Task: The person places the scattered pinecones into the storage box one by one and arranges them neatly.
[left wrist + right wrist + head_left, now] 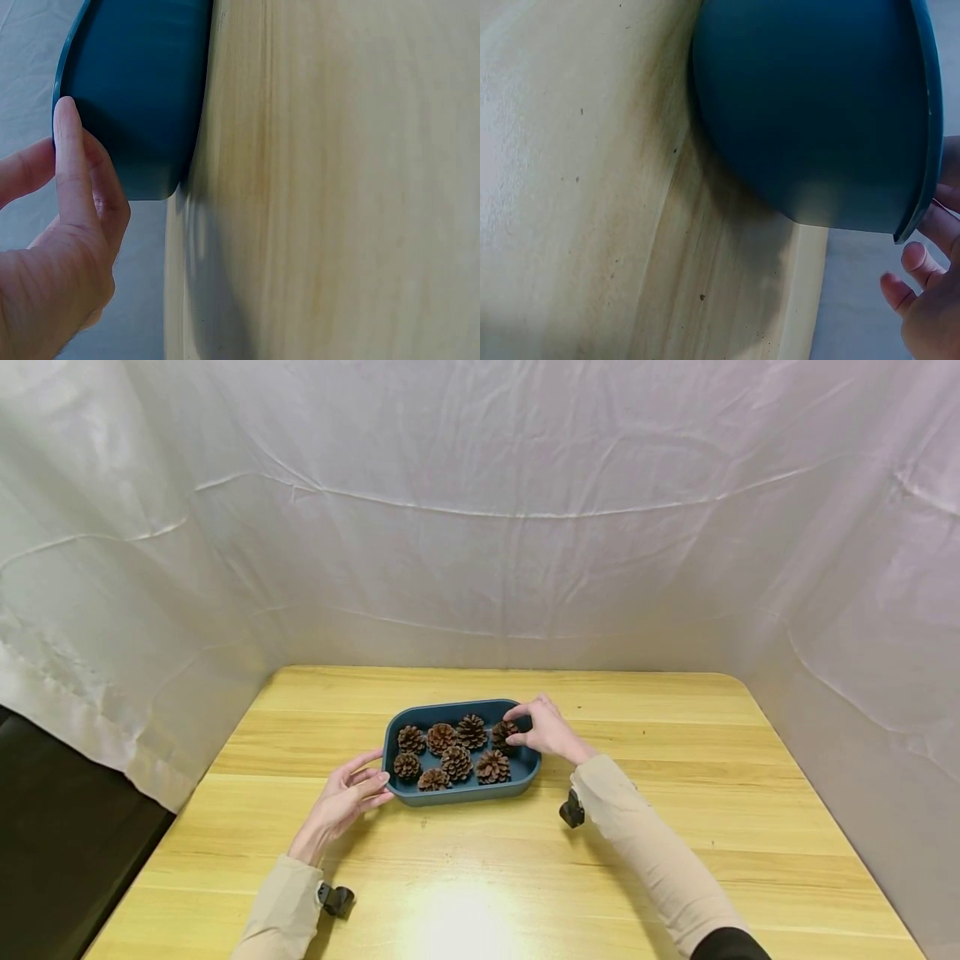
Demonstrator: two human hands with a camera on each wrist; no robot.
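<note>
A dark blue oblong tray (474,795) with rounded corners holds several brown pine cones (456,763), spread over its floor. At its left end, my left hand (342,800) holds the tray, thumb at the rim and fingers around the corner. The left wrist view shows this thumb (69,150) against the outside of the tray (142,90). My right hand (550,729) reaches over the right end and pinches a pine cone (501,737) between thumb and forefinger, beside the back right corner. The right wrist view hides this cone behind the tray wall (817,112); part of the hand (937,300) shows.
The tray stands on a light wooden table (675,827), towards its back half. White cloth (510,568) hangs behind and at both sides. Beyond the table's left edge lies a dark area (67,827). Small black cameras (572,810) sit on both wrists.
</note>
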